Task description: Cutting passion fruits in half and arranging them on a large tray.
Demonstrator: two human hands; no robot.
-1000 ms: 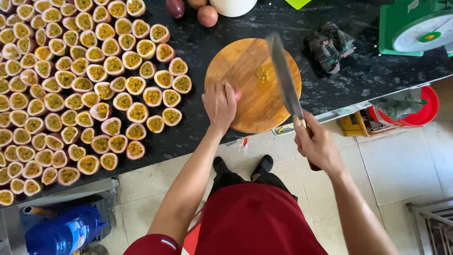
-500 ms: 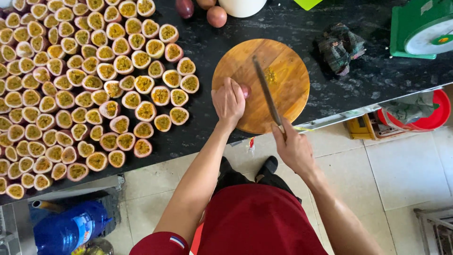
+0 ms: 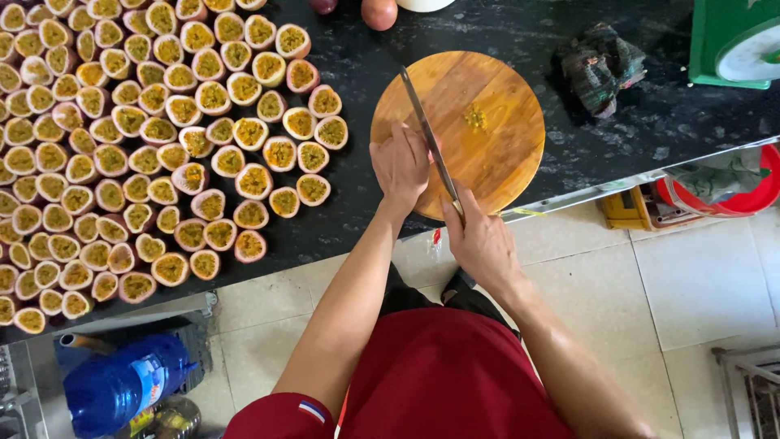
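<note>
A round wooden cutting board [image 3: 496, 130] lies on the black counter [image 3: 634, 138], with a small smear of yellow pulp [image 3: 475, 118] on it. My right hand [image 3: 479, 236] grips the handle of a long knife [image 3: 426, 134], whose blade points away across the board. My left hand [image 3: 400, 167] rests on the board's left edge, fingers curled, right beside the blade. I cannot tell whether it holds a fruit. Several halved passion fruits [image 3: 162, 146] with yellow pulp cover the counter to the left, cut side up.
Two whole reddish fruits [image 3: 379, 11] lie at the counter's far edge. A dark crumpled cloth [image 3: 600, 63] and a green scale [image 3: 735, 41] sit at the right. A red basin [image 3: 735, 195] stands under the counter, a blue jug [image 3: 122, 382] at bottom left.
The knife has swung left and closer to my left hand. My left hand has moved from the board's near-left rim onto its left edge. The view has shifted too.
</note>
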